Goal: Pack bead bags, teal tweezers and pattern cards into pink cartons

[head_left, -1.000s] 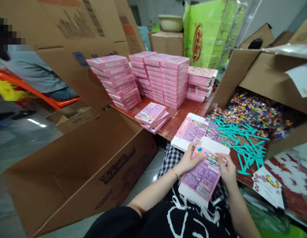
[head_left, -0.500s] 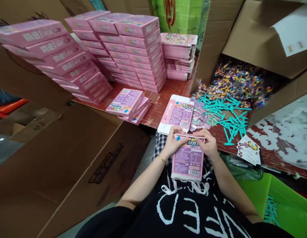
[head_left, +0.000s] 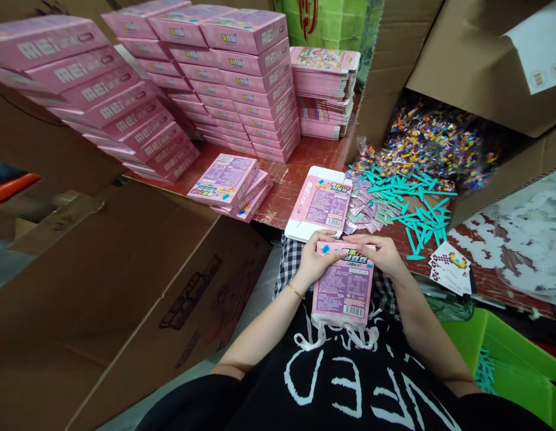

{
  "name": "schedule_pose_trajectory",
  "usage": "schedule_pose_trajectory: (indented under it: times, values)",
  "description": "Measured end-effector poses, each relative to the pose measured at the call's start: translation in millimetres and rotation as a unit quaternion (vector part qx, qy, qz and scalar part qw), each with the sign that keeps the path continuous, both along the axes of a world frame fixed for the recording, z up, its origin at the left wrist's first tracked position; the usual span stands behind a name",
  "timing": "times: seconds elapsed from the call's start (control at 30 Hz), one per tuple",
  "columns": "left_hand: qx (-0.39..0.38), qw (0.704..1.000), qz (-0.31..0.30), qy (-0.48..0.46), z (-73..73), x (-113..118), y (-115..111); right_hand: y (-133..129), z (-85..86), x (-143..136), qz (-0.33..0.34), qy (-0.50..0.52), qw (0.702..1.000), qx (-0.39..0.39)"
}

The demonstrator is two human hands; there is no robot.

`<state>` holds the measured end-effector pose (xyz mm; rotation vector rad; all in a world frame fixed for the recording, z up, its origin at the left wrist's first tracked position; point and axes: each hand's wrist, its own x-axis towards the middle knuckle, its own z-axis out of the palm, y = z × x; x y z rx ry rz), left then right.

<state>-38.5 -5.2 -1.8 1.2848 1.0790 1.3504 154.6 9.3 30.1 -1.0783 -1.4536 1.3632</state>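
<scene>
A pink and purple cardboard box (head_left: 341, 293) lies against my lap, its printed back with the barcode facing up. My left hand (head_left: 317, 258) grips its far left corner, thumb across the top face. At the far right corner my right hand (head_left: 380, 254) holds the same end, fingers along the edge. The far end looks closed down, though my fingers cover part of it. Just beyond my hands, flattened pink cartons (head_left: 320, 203) with white flaps rest at the table edge. Small sachets (head_left: 365, 209) lie to their right.
Tall stacks of pink boxes (head_left: 246, 96) stand at the back left, with a few boxes (head_left: 228, 179) in front. Turquoise plastic sticks (head_left: 424, 221) and printed cards (head_left: 449, 269) lie right. Bags of coloured beads (head_left: 435, 137) fill a carton; a green bin (head_left: 520, 359) sits below.
The raised flap at the box's far end has come down flat. My right hand has shifted slightly right, its fingers now lying along the edge.
</scene>
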Motion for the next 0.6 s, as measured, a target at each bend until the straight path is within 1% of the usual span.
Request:
schedule_pose_trajectory:
  times: [0.1, 0.17, 0.2, 0.23, 0.3, 0.33, 0.37, 0.4, 0.43, 0.5, 0.53, 0.57, 0.6]
  values:
    - [0.000, 1.000, -0.005, 0.008, 6.1, -2, 3, -9, 2.6, -1, 0.002, -0.050, 0.995, 0.086]
    - [0.009, 1.000, 0.007, 0.007, 12.4, -7, 9, -16, 1.7, 1, -0.024, -0.068, 0.992, 0.105]
    - [0.020, 0.999, 0.032, -0.001, 16.4, -10, 13, -20, 0.7, 2, -0.035, -0.062, 0.992, 0.102]
    - [0.036, 0.997, 0.072, -0.021, 20.9, -15, 18, -24, -0.4, 4, -0.041, -0.047, 0.994, 0.093]
    - [0.068, 0.979, 0.172, -0.087, 30.6, -26, 27, -33, -2.2, 9, -0.018, -0.025, 0.998, 0.059]
    - [0.078, 0.967, 0.208, -0.122, 35.1, -31, 31, -37, -2.8, 13, 0.004, -0.026, 0.999, 0.039]
    - [0.082, 0.960, 0.224, -0.144, 39.1, -36, 34, -40, -3.0, 18, 0.014, -0.031, 0.999, 0.021]
    - [0.086, 0.961, 0.220, -0.143, 42.4, -39, 35, -43, -2.6, 24, -0.004, -0.030, 1.000, 0.009]
    - [0.095, 0.967, 0.208, -0.114, 44.8, -41, 34, -46, -1.6, 31, -0.043, -0.016, 0.999, 0.002]
    - [0.135, 0.973, 0.186, 0.007, 46.9, -41, 28, -48, 2.6, 45, -0.141, 0.045, 0.989, 0.000]
    - [0.166, 0.967, 0.175, 0.078, 46.7, -40, 23, -48, 5.8, 51, -0.153, 0.073, 0.986, -0.003]
    - [0.200, 0.957, 0.153, 0.141, 45.8, -38, 17, -48, 9.5, 54, -0.118, 0.088, 0.989, -0.013]
    - [0.232, 0.947, 0.107, 0.195, 44.4, -35, 11, -48, 13.4, 54, -0.035, 0.088, 0.995, -0.031]
